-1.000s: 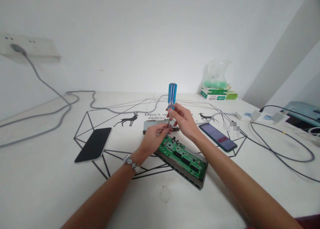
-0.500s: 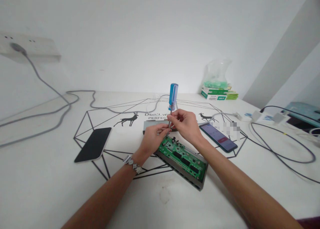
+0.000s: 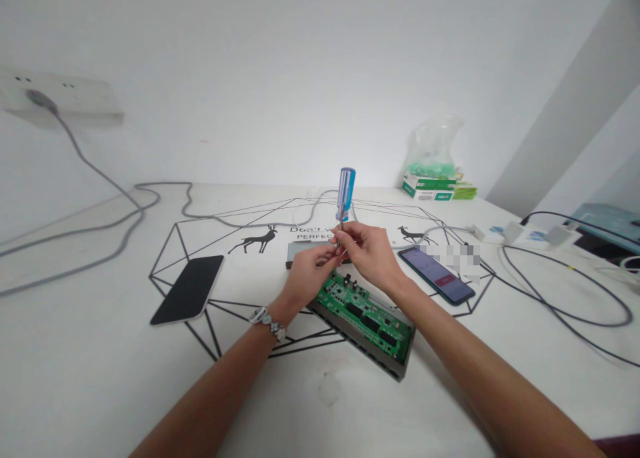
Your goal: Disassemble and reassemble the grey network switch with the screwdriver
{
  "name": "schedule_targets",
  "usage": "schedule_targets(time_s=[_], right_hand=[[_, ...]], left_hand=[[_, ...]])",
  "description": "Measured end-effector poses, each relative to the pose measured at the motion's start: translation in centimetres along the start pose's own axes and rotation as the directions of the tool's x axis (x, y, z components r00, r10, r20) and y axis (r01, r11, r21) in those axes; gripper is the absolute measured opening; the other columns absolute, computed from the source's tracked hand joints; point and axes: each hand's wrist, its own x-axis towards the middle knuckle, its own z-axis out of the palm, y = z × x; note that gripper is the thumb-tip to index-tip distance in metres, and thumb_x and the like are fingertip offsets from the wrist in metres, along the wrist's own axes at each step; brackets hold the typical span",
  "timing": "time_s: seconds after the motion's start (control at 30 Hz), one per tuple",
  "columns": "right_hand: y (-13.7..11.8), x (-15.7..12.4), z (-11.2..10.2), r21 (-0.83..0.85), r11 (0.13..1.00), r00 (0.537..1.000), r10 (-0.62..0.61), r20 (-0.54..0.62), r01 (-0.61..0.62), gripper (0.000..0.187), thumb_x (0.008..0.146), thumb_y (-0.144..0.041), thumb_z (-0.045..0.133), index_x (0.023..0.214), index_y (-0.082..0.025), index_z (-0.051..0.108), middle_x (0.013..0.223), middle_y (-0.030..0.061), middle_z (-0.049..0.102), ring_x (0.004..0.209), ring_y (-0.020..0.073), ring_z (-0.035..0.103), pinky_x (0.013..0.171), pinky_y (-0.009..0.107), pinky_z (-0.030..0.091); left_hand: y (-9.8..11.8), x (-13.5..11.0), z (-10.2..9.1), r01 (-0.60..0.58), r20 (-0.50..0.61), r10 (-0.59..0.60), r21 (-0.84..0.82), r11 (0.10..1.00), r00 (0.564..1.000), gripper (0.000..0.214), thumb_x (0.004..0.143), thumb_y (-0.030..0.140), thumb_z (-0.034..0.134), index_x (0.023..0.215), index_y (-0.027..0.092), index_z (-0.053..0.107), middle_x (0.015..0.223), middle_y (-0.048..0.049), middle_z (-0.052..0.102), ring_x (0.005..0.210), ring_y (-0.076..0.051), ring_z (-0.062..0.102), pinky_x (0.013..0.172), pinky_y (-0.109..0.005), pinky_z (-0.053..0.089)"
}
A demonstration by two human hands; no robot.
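A green circuit board (image 3: 370, 315) lies in an open grey metal case (image 3: 385, 363) on the white table. A screwdriver with a blue handle (image 3: 345, 193) stands upright over the board's far left corner. My right hand (image 3: 367, 253) is closed round the metal shaft just under the handle. My left hand (image 3: 306, 276), with a watch on its wrist, pinches the lower part of the shaft near the tip. The tip itself is hidden behind my fingers.
A grey case lid (image 3: 300, 251) lies just behind my hands. A dark phone (image 3: 188, 289) lies face down at the left, a lit phone (image 3: 435, 273) at the right. Grey cables (image 3: 125, 221) run from a wall socket (image 3: 65, 98). Green boxes (image 3: 433, 188) stand at the back; more cables (image 3: 565, 298) lie at the right.
My right hand has slid down the screwdriver shaft toward my left hand, and the handle has sunk a little. The board and case have not moved.
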Motion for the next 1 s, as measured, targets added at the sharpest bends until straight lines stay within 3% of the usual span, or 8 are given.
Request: schedule_targets(time_s=[0.27,0.43,0.7,1.0], right_hand=[[0.2,-0.2,0.2,-0.035,0.999,1.0,-0.031,-0.001,0.031,0.026,0.096,-0.038,0.049,0.101,-0.021,0.067,0.088,0.0038,0.073,0.074,0.0166,0.068,0.062,0.027,0.055],[0.5,-0.3,0.2,0.018,1.0,1.0,0.0,0.011,0.0,0.027,0.096,-0.04,0.048,0.106,-0.021,0.065,0.094,0.0048,0.073,0.062,0.0145,0.065,0.055,0.027,0.054],[0.1,-0.3,0.3,-0.12,0.993,0.988,-0.029,-0.154,0.01,0.017,0.087,-0.033,0.06,0.097,-0.02,0.066,0.087,0.0037,0.072,0.075,0.0165,0.066,0.061,0.026,0.05],[-0.2,-0.5,0.7,-0.108,0.994,0.986,-0.015,-0.166,-0.003,0.017,0.085,-0.033,0.061,0.088,-0.017,0.068,0.075,0.0015,0.069,0.07,0.0152,0.063,0.068,0.027,0.048]], left_hand=[[-0.9,0.1,0.0,0.008,0.063,-0.004,-0.062,0.998,0.998,0.034,0.09,0.04,0.061,0.104,0.011,0.073,0.099,-0.0108,0.077,0.09,-0.024,0.073,0.086,-0.035,0.057],[-1.0,-0.1,-0.9,0.012,0.148,-0.006,-0.044,0.999,0.989,0.032,0.092,0.038,0.059,0.108,0.014,0.073,0.102,-0.0084,0.077,0.095,-0.023,0.072,0.087,-0.033,0.057],[-0.2,-0.1,-0.7,0.062,0.02,-0.061,-0.039,0.997,0.998,0.02,0.085,0.032,0.066,0.093,0.014,0.074,0.089,-0.0064,0.078,0.083,-0.022,0.073,0.08,-0.032,0.057],[0.4,-0.1,-0.2,0.053,-0.022,-0.054,-0.04,0.998,0.998,0.017,0.082,0.029,0.067,0.086,0.013,0.071,0.082,-0.0069,0.075,0.08,-0.022,0.071,0.076,-0.03,0.056]])
